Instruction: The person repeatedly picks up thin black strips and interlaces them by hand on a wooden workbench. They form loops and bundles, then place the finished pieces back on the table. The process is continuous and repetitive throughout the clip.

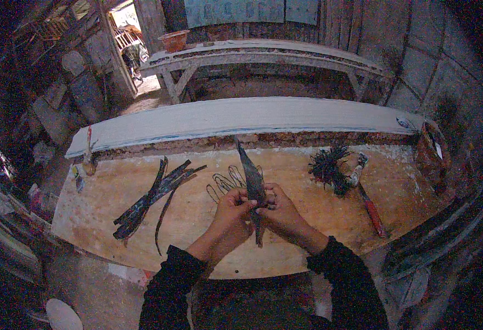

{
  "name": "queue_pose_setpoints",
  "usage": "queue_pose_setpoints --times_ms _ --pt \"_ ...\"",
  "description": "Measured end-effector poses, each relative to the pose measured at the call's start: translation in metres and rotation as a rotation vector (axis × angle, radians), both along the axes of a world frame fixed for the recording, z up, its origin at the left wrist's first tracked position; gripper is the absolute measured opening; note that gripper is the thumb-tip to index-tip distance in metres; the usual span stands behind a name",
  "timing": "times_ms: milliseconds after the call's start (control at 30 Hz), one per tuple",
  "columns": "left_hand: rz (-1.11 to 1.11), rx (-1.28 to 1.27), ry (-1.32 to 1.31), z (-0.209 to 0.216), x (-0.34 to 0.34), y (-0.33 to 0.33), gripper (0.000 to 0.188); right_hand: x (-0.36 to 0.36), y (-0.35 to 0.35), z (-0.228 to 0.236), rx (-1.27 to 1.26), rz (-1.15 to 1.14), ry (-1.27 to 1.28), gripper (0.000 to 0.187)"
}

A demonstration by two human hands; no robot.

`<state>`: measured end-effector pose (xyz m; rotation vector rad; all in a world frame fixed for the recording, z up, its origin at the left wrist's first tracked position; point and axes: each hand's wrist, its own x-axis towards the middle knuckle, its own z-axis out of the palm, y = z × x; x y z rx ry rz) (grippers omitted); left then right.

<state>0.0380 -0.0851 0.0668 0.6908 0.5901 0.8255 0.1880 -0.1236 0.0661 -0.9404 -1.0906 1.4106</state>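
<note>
Above the middle of the wooden board (pixel 208 258) I hold a long, dark, flat strip (pixel 252 179), its tapered end pointing away from me. My left hand (pixel 229 217) pinches the strip's left edge between thumb and fingers. The right edge is pinched by my right hand (pixel 285 215), with both thumbs nearly meeting on it. Thin dark wire-like loops (pixel 229 180) lie just behind my hands, partly hidden by them. On the left, a crossed pile of dark strips (pixel 148 201) rests beside one narrow curved strip (pixel 164 223). What the strips are made of I cannot tell.
A shaggy dark tuft (pixel 329 170) and a red-handled tool (pixel 371 212) lie at right. A brush-like tool (pixel 89 157) stands at the far left corner. Beyond the board runs a raised pale slab (pixel 241 118); behind it, a bench (pixel 263 55) bears a reddish basin (pixel 174 41).
</note>
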Motion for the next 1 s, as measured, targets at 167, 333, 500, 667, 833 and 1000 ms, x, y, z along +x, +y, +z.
queue_pose_setpoints --times_ms 167,333,500,667,833,1000 --pt "0.062 0.013 0.028 0.008 0.0 -0.002 0.016 0.007 0.004 -0.003 -0.148 -0.026 -0.14 0.048" --pt "0.056 -0.032 -0.045 0.017 -0.004 -0.003 0.012 0.009 0.002 -0.001 -0.129 -0.017 -0.103 0.045" --pt "0.051 -0.113 -0.055 0.021 -0.004 -0.004 0.009 0.01 0.005 -0.02 -0.029 0.042 -0.209 0.045" --pt "0.165 -0.125 -0.074 0.009 -0.007 0.01 0.005 0.006 -0.002 -0.002 -0.059 0.095 -0.279 0.044" --pt "0.24 -0.102 -0.035 0.03 -0.013 0.007 0.007 0.003 -0.007 -0.008 -0.02 0.172 -0.343 0.042" --pt "0.26 -0.042 -0.073 0.039 -0.024 0.008 0.011 0.01 -0.011 -0.005 -0.115 0.277 -0.404 0.042"
